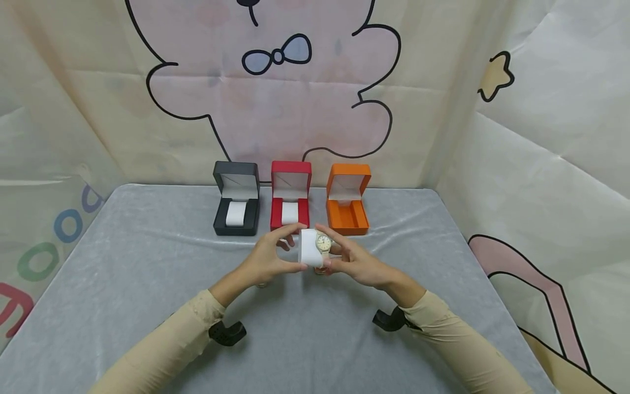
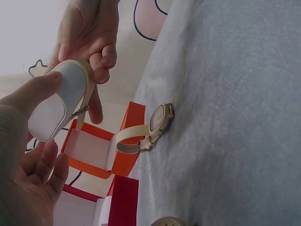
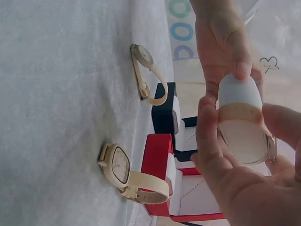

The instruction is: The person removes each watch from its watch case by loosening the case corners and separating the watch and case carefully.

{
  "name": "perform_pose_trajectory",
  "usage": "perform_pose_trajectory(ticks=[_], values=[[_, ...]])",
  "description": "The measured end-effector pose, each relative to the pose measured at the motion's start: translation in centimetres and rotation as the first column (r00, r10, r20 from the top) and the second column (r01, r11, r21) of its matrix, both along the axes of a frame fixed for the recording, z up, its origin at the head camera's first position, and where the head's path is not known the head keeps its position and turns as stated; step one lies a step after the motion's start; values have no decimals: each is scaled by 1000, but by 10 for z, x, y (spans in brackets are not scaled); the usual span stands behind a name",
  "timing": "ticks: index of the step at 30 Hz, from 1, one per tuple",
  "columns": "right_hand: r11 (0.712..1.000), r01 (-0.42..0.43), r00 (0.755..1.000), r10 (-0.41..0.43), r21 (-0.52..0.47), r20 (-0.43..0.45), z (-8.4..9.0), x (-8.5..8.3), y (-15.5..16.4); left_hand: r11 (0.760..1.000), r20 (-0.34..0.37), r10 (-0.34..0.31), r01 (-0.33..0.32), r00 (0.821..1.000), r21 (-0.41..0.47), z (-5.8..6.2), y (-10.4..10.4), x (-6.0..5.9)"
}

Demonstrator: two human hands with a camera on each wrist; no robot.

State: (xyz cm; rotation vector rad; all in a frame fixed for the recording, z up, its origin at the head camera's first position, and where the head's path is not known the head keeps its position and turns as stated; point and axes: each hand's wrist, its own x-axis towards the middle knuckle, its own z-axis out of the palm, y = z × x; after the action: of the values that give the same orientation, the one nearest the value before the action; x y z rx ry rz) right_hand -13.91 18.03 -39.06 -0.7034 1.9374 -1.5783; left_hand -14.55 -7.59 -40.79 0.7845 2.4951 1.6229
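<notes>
Above the table, my left hand (image 1: 268, 256) grips one end of a white watch cushion (image 1: 308, 249) between thumb and fingers. A wristwatch (image 1: 323, 242) with a cream strap and round dial is wrapped around the cushion's other end. My right hand (image 1: 358, 264) pinches the watch there, fingers and thumb on opposite sides of the strap (image 3: 241, 113). The strap's buckle (image 2: 81, 112) shows in the left wrist view. Below the hands, a squarish cream-strapped watch (image 3: 120, 165) lies on the table. Another cream-strapped watch (image 3: 143, 55) lies farther left, mostly hidden by my left hand in the head view.
Three open watch boxes stand in a row at the back: a black one (image 1: 236, 168), a red one (image 1: 291, 167) and an orange one (image 1: 350, 171). White cushions sit in the black and red boxes; the orange box's compartments are bare. A grey cloth (image 1: 147, 262) covers the table.
</notes>
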Motion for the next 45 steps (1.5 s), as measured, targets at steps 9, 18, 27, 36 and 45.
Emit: perform_pose_trajectory(ticks=[9, 18, 27, 36, 45], values=[[1000, 9, 1000, -8, 25, -26, 1, -1, 1, 1000, 10, -11, 11, 1000, 14, 0, 0, -2], [999, -46, 999, 46, -6, 11, 3, -6, 8, 997, 25, -76, 76, 997, 7, 2, -6, -6], [998, -51, 996, 53, -34, 76, 7, -7, 10, 997, 34, -78, 78, 996, -1, 2, -7, -5], [996, -7, 991, 19, -91, 131, 8, -8, 6, 998, -4, -62, 62, 998, -6, 4, -7, -6], [996, 28, 979, -9, -90, 202, 10, -7, 3, 999, -3, -54, 54, 999, -4, 2, -7, -5]])
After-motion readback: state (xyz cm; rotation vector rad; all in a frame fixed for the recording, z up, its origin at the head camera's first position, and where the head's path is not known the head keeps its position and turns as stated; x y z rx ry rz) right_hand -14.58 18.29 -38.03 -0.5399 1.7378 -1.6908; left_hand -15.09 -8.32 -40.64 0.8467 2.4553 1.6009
